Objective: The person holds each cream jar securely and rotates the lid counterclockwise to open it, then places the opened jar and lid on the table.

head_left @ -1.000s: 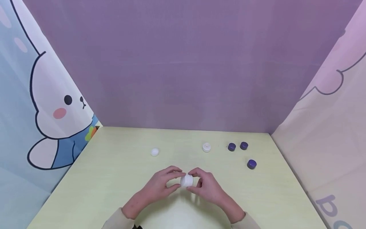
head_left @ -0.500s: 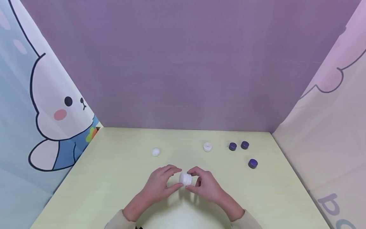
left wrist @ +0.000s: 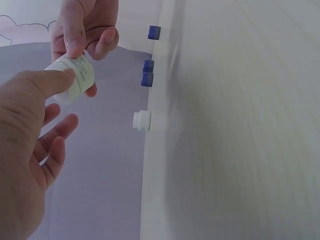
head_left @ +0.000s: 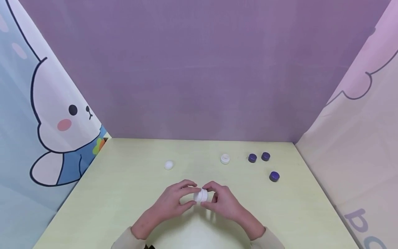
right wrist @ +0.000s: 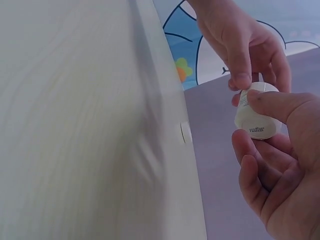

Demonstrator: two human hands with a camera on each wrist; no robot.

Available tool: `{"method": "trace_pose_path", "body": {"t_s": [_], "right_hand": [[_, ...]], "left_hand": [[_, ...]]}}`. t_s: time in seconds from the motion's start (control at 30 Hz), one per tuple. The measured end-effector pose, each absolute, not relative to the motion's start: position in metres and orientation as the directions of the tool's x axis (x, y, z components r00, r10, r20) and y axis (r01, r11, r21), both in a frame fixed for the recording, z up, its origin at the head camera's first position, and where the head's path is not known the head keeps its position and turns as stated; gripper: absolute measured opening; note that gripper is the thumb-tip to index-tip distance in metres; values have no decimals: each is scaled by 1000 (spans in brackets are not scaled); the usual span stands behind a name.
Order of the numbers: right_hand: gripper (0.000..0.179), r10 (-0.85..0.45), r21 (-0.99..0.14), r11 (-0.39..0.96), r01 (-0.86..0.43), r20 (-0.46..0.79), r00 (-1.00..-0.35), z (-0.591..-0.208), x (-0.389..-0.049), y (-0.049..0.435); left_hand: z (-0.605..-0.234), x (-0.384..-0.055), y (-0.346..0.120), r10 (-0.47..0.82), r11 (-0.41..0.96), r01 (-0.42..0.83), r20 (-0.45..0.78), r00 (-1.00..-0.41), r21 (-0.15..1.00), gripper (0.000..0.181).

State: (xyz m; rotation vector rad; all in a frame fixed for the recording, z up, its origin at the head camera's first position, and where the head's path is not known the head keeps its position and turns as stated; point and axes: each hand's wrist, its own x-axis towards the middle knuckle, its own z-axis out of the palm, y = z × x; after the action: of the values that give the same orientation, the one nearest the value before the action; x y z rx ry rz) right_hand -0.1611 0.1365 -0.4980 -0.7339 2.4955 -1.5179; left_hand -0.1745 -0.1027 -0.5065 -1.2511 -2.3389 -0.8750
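A small white jar (head_left: 202, 195) with a lid is held above the table between both hands. My left hand (head_left: 172, 199) pinches the lid with thumb and fingers; its other fingers stay loosely bent, as the left wrist view shows. Pinching the jar's body from the other side is my right hand (head_left: 225, 202). Printed lettering shows on the jar's side in the left wrist view. In the right wrist view the jar's base (right wrist: 257, 127) bears a dark stamp. Thumbs and fingers cover part of the jar.
A loose white lid (head_left: 169, 165) lies farther back on the pale table (head_left: 130, 180). A white jar (head_left: 225, 159) with its neck uncovered stands right of centre. Three short purple cylinders, such as this one (head_left: 274, 176), sit at the right. A purple cloth wall (head_left: 199, 86) rises behind.
The left fingers came off the top of the lid half a second ago and are back on it now. The jar has shifted slightly left with the hands.
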Motion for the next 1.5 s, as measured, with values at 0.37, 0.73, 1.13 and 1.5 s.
{"method": "trace_pose_path", "body": {"t_s": [0.37, 0.73, 1.13, 1.5], "right_hand": [[38, -484, -820, 409, -401, 177, -857, -494, -154, 134], [38, -476, -781, 448, -435, 203, -855, -487, -157, 133], [37, -472, -817, 427, -387, 163, -866, -492, -152, 134], [38, -474, -820, 402, -408, 195, -858, -490, -150, 136]], "left_hand": [[-511, -174, -100, 528, 447, 816, 627, -572, 368, 35], [-501, -173, -102, 525, 514, 759, 553, -647, 399, 38], [-502, -163, -107, 597, 417, 791, 521, -610, 448, 45], [-505, -169, -103, 565, 407, 788, 551, -614, 462, 32]]}}
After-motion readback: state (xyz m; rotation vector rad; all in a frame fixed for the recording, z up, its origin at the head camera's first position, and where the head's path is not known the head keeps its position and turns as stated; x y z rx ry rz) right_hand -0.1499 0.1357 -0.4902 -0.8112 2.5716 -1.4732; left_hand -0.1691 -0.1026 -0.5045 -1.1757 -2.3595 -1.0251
